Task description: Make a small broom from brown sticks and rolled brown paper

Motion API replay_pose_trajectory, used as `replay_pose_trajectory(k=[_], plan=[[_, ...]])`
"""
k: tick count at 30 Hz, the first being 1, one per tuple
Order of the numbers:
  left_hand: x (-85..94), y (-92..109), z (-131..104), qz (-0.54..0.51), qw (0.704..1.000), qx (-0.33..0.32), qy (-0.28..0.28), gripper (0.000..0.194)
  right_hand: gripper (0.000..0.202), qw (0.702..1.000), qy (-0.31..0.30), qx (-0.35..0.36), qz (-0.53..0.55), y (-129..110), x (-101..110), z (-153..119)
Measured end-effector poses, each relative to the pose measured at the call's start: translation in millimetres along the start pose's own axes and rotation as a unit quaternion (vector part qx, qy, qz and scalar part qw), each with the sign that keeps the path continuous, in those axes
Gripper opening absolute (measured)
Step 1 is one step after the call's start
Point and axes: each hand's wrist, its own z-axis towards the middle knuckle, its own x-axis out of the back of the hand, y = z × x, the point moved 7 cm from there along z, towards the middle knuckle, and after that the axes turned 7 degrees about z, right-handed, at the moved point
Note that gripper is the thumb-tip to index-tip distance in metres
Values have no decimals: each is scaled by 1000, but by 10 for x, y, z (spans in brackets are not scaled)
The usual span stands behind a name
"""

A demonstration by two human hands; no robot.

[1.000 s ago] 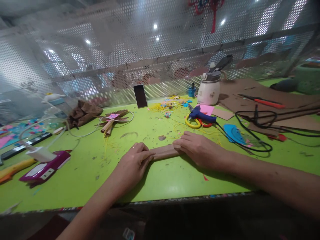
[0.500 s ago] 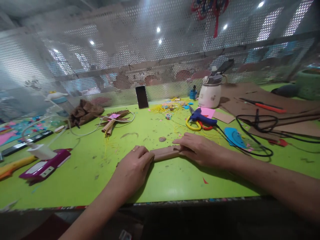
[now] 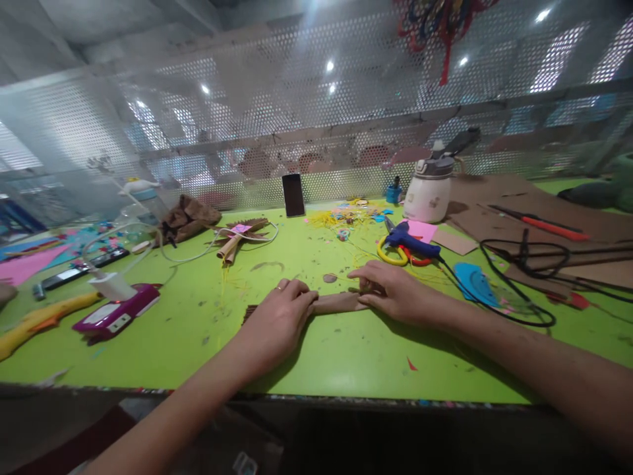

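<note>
A narrow strip of folded brown paper (image 3: 339,303) lies across the green table near its front edge. My left hand (image 3: 284,313), with a ring on one finger, is closed on the strip's left part, and a ridged brown end shows beyond it. On the strip's right end, my right hand (image 3: 390,290) pinches the paper between thumb and fingers. Just behind the strip is a small round brown piece (image 3: 330,278). Yellow-handled scissors (image 3: 392,252) and a blue-handled tool (image 3: 413,243) lie behind my right hand.
A white jug (image 3: 428,194), a propped phone (image 3: 293,195) and yellow shreds (image 3: 341,218) stand or lie at the back. Brown paper (image 3: 475,204) and a black cable (image 3: 537,323) are right. A purple power strip (image 3: 119,311) and brown paper craft (image 3: 240,239) are left.
The view has shifted so the scene sits further right. More of the ridged brown end shows left of my left hand. Both hands still hold the strip.
</note>
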Motion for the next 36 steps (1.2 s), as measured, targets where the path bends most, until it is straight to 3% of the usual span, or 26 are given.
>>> replay_pose_trajectory(k=[5, 13, 18, 26, 32, 36], plan=[[-9, -106, 89, -66, 997, 22, -18, 38, 34, 1000, 11, 14, -18, 0, -5, 12], [13, -161, 378, -109, 986, 39, -121, 36, 32, 1000, 12, 11, -22, -13, -12, 6], [-70, -184, 432, -200, 955, 64, -208, 34, 30, 999, 18, 12, -24, 5, -25, -1], [-48, -243, 419, -217, 962, 67, -149, 26, 30, 999, 30, -4, -19, 87, 161, 8], [-81, -246, 390, -230, 958, 75, -153, 27, 29, 995, 80, -51, -3, 226, 472, 4], [-95, -244, 380, -243, 956, 72, -146, 28, 25, 995, 69, -66, 23, 197, 471, 4]])
